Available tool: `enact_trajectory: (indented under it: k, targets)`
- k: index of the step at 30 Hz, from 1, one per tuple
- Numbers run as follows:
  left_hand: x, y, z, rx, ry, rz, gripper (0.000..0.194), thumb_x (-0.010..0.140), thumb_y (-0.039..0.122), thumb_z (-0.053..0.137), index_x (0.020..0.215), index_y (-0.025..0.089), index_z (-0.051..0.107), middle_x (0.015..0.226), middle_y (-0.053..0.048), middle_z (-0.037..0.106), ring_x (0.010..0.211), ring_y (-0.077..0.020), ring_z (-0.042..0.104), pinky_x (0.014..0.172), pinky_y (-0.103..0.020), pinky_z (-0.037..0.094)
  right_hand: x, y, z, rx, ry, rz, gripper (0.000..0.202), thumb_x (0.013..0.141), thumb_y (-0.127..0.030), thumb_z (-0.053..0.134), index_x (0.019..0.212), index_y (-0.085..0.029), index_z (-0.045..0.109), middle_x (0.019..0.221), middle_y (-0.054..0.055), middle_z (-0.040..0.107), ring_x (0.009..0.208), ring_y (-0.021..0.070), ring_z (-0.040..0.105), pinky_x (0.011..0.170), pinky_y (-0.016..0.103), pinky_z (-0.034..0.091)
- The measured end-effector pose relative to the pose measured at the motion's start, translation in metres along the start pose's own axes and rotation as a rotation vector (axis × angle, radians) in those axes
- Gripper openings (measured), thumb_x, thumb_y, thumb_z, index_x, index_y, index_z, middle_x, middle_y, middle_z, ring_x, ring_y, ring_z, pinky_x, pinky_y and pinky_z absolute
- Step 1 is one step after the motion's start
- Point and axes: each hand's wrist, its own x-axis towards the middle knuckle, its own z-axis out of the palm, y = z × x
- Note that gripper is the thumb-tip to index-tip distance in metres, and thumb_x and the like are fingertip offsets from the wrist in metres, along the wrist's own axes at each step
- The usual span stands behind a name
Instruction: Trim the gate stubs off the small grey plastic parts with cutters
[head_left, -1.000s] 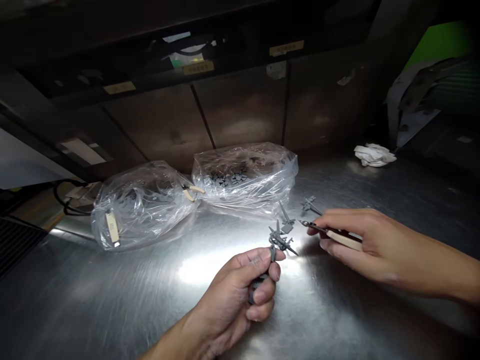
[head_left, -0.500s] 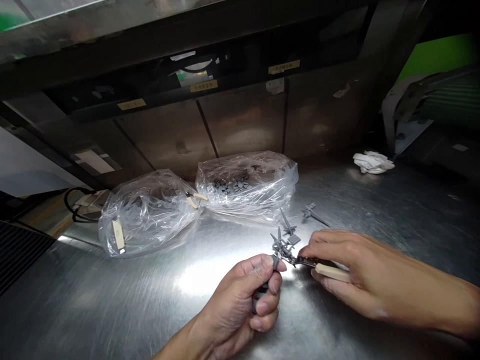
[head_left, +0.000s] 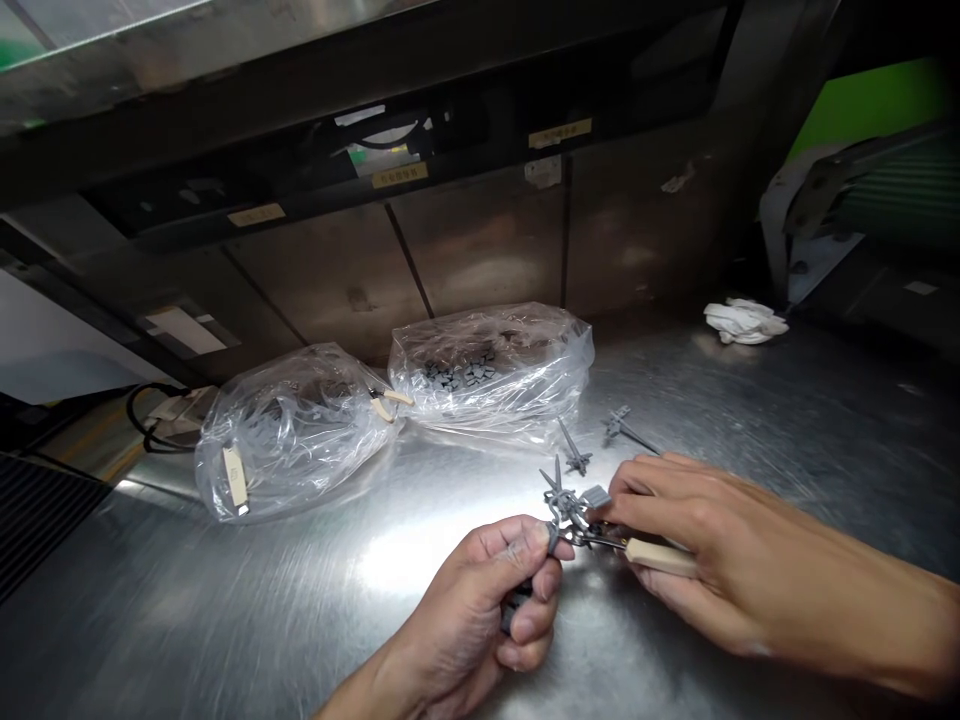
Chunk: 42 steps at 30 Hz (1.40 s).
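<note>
My left hand (head_left: 480,590) is closed around small grey plastic parts (head_left: 517,600). One end of a grey piece sticks out between its thumb and forefinger. In my right hand (head_left: 712,545) is a pair of cream-handled cutting pliers (head_left: 660,557), their metal tips beside my left thumb and against the grey piece. Just beyond the tips is a tangle of spiky grey plastic parts (head_left: 564,497), with a flat ribbed grey block (head_left: 597,497) close to my right fingers. Whether the jaws are closed on anything is too small to tell.
Further back on the metal table lie a pointed grey part (head_left: 576,458) and a long thin grey part (head_left: 621,425). Two clear plastic bags (head_left: 292,440) stand behind, one holding grey pieces (head_left: 480,368). Another cream-handled tool (head_left: 390,400) lies between them. Crumpled white paper (head_left: 745,322) is back right.
The plier tips have come leftward to the piece at my left thumb. The flat ribbed block has shifted and tilted up near my right fingers. The pointed part now lies apart from the tangle.
</note>
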Motion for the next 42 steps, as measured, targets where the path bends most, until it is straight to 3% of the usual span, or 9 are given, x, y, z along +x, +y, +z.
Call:
enact_trajectory:
  k: [14,25,32,36,42]
  targets:
    - [-0.002,-0.003,-0.002,-0.038,-0.050,0.012,0.048,0.075,0.043,0.104,0.088,0.012,0.069,0.069,0.005,0.054,0.047,-0.0003,0.030,0.040,-0.013,0.018,-0.003,0.004,0.011,-0.194,0.208,-0.165,0.018,0.094,-0.006,0.055,0.092,-0.023,0.054,0.092,0.003,0.062,0.077,0.0189,0.058,0.068,0.033,0.043]
    - [-0.001,-0.002,-0.001,-0.040,-0.032,0.005,0.044,0.075,0.040,0.104,0.085,0.011,0.071,0.069,0.004,0.054,0.047,-0.0005,0.031,0.040,-0.013,0.019,-0.004,0.005,0.013,-0.175,0.168,-0.156,0.018,0.092,-0.006,0.057,0.090,-0.023,0.055,0.091,0.003,0.061,0.077,0.0179,0.058,0.069,0.031,0.045]
    - [-0.002,-0.002,0.000,-0.062,-0.002,-0.003,0.046,0.071,0.037,0.106,0.086,0.011,0.072,0.068,0.004,0.054,0.046,-0.0001,0.030,0.039,-0.013,0.018,-0.002,0.005,0.009,-0.206,0.207,-0.210,0.016,0.095,-0.008,0.055,0.090,-0.023,0.055,0.086,0.002,0.062,0.071,0.0163,0.059,0.065,0.030,0.043]
    - [0.000,-0.004,0.001,-0.083,-0.008,-0.001,0.048,0.068,0.038,0.107,0.083,0.011,0.070,0.069,0.003,0.057,0.046,-0.0007,0.034,0.039,-0.014,0.021,0.000,0.006,0.009,-0.206,0.177,-0.216,0.020,0.095,-0.008,0.056,0.082,-0.022,0.053,0.078,0.001,0.059,0.066,0.0148,0.056,0.064,0.029,0.041]
    - [0.003,-0.003,-0.002,-0.102,-0.004,0.036,0.041,0.073,0.036,0.103,0.085,0.011,0.073,0.075,0.000,0.061,0.049,-0.0023,0.042,0.041,-0.014,0.026,0.000,0.011,0.007,-0.023,0.041,-0.095,0.018,0.093,-0.010,0.059,0.097,-0.023,0.071,0.081,0.001,0.065,0.071,0.0163,0.060,0.064,0.031,0.042]
